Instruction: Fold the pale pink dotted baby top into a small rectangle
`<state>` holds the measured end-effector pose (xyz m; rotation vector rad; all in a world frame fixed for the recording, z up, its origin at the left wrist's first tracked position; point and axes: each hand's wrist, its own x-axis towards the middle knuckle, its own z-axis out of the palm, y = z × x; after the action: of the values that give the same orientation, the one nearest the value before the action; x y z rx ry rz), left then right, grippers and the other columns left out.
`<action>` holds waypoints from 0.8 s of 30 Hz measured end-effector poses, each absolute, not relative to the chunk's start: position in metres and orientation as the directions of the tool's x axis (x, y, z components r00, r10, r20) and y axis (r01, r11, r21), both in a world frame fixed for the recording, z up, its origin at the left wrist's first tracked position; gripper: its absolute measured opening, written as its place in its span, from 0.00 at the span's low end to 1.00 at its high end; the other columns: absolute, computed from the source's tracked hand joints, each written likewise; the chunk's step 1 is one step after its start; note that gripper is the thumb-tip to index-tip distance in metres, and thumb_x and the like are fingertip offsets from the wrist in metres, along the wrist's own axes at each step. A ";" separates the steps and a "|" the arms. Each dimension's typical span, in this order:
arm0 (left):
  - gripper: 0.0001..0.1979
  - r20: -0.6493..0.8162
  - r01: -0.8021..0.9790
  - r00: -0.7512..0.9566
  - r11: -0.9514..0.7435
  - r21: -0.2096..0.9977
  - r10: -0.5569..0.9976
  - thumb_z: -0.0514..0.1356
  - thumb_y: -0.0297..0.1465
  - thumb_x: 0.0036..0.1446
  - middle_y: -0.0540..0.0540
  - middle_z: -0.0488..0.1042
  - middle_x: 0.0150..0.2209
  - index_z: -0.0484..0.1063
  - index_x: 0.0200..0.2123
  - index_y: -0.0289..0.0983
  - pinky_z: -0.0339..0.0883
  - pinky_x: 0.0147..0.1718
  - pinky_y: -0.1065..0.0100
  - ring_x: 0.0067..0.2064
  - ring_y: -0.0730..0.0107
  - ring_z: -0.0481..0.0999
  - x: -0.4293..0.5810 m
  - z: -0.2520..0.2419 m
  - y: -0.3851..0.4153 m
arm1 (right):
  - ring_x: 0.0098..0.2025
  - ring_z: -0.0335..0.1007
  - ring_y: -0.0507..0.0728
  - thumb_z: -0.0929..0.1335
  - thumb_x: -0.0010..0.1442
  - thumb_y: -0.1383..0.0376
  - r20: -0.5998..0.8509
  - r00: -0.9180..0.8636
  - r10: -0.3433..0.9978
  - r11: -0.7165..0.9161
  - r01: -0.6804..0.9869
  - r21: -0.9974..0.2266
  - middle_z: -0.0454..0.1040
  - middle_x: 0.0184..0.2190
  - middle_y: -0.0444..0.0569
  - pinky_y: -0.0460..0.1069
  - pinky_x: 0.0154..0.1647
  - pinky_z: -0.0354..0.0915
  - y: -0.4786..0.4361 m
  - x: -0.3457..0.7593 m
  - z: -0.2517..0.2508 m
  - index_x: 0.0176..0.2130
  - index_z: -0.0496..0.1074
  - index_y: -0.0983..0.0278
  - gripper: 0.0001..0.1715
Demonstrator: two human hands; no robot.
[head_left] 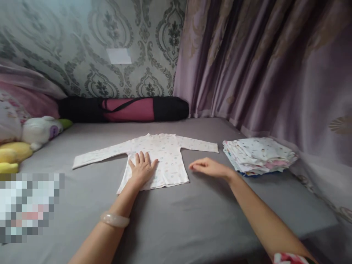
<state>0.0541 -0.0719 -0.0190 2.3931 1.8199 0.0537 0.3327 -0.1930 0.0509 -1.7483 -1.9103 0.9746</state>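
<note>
Matt cloth shirt (pixel 167 161), smooth glossy bangle (pixel 114 219) beside wrinkled grey bedsheet (pixel 192 223).

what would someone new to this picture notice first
Probably the pale patterned shirt spread flat on the grey sheet in the middle, sleeves stretched out, with the left hand resting on it and the right hand just off its right edge. Next, the stack of folded cloth to the right, by the purple curtain, and the long black and dark pink bag against the patterned wall.
</note>
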 end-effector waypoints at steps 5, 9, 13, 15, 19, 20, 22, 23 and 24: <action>0.39 -0.028 0.958 0.266 -0.261 0.118 0.964 0.35 0.50 0.63 0.30 0.44 0.69 0.48 0.67 0.28 0.39 0.60 0.33 0.69 0.39 0.41 0.055 -0.019 -0.074 | 0.57 0.66 0.62 0.57 0.64 0.71 0.034 0.404 0.914 -0.384 0.890 -0.246 0.72 0.54 0.59 0.55 0.58 0.59 -0.142 0.381 0.041 0.54 0.71 0.68 0.24; 0.39 -0.027 0.961 0.258 -0.254 0.112 0.966 0.35 0.50 0.63 0.31 0.45 0.69 0.49 0.67 0.29 0.39 0.60 0.33 0.69 0.39 0.42 0.056 -0.019 -0.074 | 0.60 0.61 0.64 0.58 0.62 0.74 -0.033 0.538 0.842 -0.539 0.842 -0.018 0.68 0.56 0.64 0.57 0.57 0.59 -0.121 0.398 0.032 0.58 0.67 0.69 0.26; 0.39 -0.034 0.960 0.262 -0.257 0.114 0.964 0.35 0.50 0.63 0.30 0.44 0.69 0.48 0.67 0.29 0.39 0.60 0.33 0.69 0.39 0.41 0.056 -0.017 -0.075 | 0.59 0.64 0.65 0.58 0.61 0.75 -0.076 0.586 0.807 -0.586 0.810 0.019 0.68 0.55 0.67 0.57 0.54 0.62 -0.111 0.405 0.027 0.57 0.68 0.72 0.26; 0.39 -0.035 0.958 0.269 -0.263 0.114 0.963 0.35 0.50 0.63 0.29 0.44 0.69 0.48 0.67 0.28 0.38 0.60 0.33 0.69 0.39 0.41 0.056 -0.017 -0.075 | 0.58 0.64 0.66 0.59 0.60 0.75 -0.081 0.595 0.799 -0.595 0.803 0.031 0.68 0.55 0.68 0.56 0.54 0.62 -0.107 0.408 0.026 0.56 0.70 0.73 0.25; 0.39 -0.043 0.959 0.263 -0.256 0.122 0.964 0.35 0.50 0.63 0.29 0.43 0.69 0.47 0.68 0.28 0.37 0.60 0.34 0.69 0.40 0.40 0.056 -0.017 -0.075 | 0.57 0.66 0.66 0.63 0.57 0.74 -0.080 0.606 0.792 -0.604 0.796 0.053 0.71 0.51 0.68 0.55 0.52 0.64 -0.102 0.412 0.031 0.52 0.73 0.73 0.24; 0.39 -0.046 0.959 0.261 -0.254 0.126 0.964 0.35 0.50 0.63 0.29 0.42 0.69 0.47 0.68 0.28 0.37 0.61 0.34 0.69 0.40 0.39 0.056 -0.017 -0.075 | 0.55 0.68 0.67 0.63 0.56 0.73 -0.074 0.612 0.788 -0.610 0.791 0.049 0.72 0.50 0.67 0.55 0.51 0.65 -0.101 0.412 0.033 0.51 0.74 0.73 0.23; 0.40 -0.041 0.958 0.262 -0.255 0.132 0.964 0.35 0.51 0.63 0.29 0.42 0.69 0.47 0.68 0.28 0.36 0.61 0.34 0.69 0.40 0.39 0.056 -0.017 -0.075 | 0.52 0.70 0.67 0.64 0.54 0.71 -0.045 0.627 0.778 -0.627 0.779 0.010 0.74 0.48 0.67 0.55 0.48 0.66 -0.098 0.414 0.037 0.48 0.75 0.72 0.22; 0.40 -0.038 0.957 0.264 -0.256 0.134 0.964 0.35 0.51 0.63 0.30 0.42 0.69 0.48 0.67 0.29 0.35 0.61 0.34 0.69 0.40 0.40 0.056 -0.018 -0.074 | 0.51 0.71 0.67 0.65 0.54 0.70 -0.026 0.632 0.775 -0.632 0.774 -0.028 0.75 0.47 0.66 0.54 0.46 0.66 -0.096 0.415 0.040 0.47 0.76 0.71 0.21; 0.39 -0.035 0.957 0.264 -0.257 0.136 0.964 0.35 0.51 0.63 0.30 0.42 0.69 0.48 0.67 0.29 0.35 0.61 0.34 0.69 0.40 0.40 0.056 -0.018 -0.074 | 0.49 0.72 0.66 0.65 0.53 0.68 -0.006 0.631 0.776 -0.630 0.773 -0.076 0.75 0.45 0.65 0.54 0.45 0.67 -0.093 0.416 0.042 0.46 0.76 0.70 0.21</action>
<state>0.0560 -0.0742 -0.0180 2.3915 1.8288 0.0829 0.4165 -0.0930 0.0421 -2.7772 -1.3200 0.0582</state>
